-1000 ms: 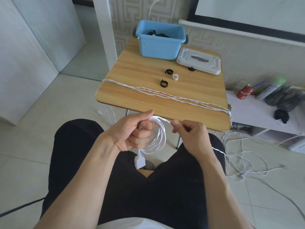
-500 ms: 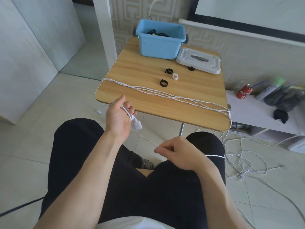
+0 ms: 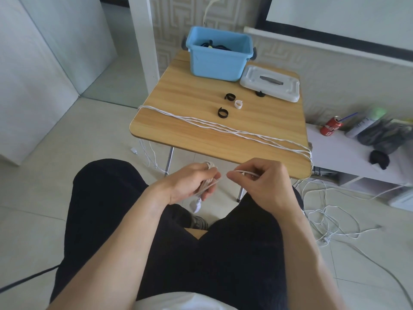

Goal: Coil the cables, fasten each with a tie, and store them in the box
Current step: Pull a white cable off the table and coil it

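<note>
- Head view: the left hand (image 3: 190,184) has its fingers curled round a small bundle of white cable (image 3: 206,183); loops show above the knuckles and between the fingers, and the white plug (image 3: 196,205) hangs just below them.
- The right hand (image 3: 257,182) pinches a strand of the same cable between thumb and forefinger, the other fingers curled in; the strand runs across the short gap to the left fingers.
- Beyond both sets of fingers, more white cables (image 3: 234,132) lie stretched across the wooden table (image 3: 190,97) and hang off its edges to the floor.
- Farther off than those, black ties (image 3: 222,113) and a white tie (image 3: 238,104) lie apart on the table.
- Farthest from the fingers stands the blue box (image 3: 219,61), dark cables inside, its white lid (image 3: 271,86) just beside it.
</note>
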Demonstrator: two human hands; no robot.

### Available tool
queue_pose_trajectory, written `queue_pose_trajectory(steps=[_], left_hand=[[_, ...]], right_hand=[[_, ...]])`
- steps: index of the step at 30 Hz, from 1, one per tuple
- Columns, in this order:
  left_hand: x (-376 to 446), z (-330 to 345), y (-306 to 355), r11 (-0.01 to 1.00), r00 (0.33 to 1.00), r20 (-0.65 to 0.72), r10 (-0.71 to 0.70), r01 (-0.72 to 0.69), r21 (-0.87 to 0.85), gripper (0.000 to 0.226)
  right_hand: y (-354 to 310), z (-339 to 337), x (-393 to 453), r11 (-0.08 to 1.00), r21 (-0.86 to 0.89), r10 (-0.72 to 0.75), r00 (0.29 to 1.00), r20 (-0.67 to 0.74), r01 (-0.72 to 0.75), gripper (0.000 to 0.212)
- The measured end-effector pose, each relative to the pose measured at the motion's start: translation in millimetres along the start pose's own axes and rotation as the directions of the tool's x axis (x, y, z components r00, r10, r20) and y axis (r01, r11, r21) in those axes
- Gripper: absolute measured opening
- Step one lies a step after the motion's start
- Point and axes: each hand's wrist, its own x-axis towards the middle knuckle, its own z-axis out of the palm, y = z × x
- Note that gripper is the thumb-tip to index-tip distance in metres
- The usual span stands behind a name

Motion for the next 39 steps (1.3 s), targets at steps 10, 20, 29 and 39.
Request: queue_pose_trajectory(steps=[10,20,29,39], left_hand=[[-5.0,-3.2,11.0,0.886,0.955,0.252,0.154,-0.021,-0.464,0.050],[-1.0,-12.6,25.2,0.278,0.909,-0.353,0.223,-0.406,-0.870,0.035],[15.2,-5.5,1.5,0.866,0.763,-0.606,0.227,-0.443,-0.234,0.014],[7.0,8.8,-8.7,0.993,0.995,0.099,-0.015,0.002,0.122,0.025]], right_hand=[[6.9,13.8,-0.2,0.978,0.192,0.069,0.993,0.097,-0.087,0.034],[28.6,17.2,-0.8,0.978,-0.068,0.207,0.948,0.243,-0.197,0.033],[9.8,39.4,-23.8,0.963,-0.268,0.164,0.869,0.466,-0.038,0.030],[-15.3,15.9,-12.9,0.989,-0.145,0.020,0.977,0.213,0.012,0.020]])
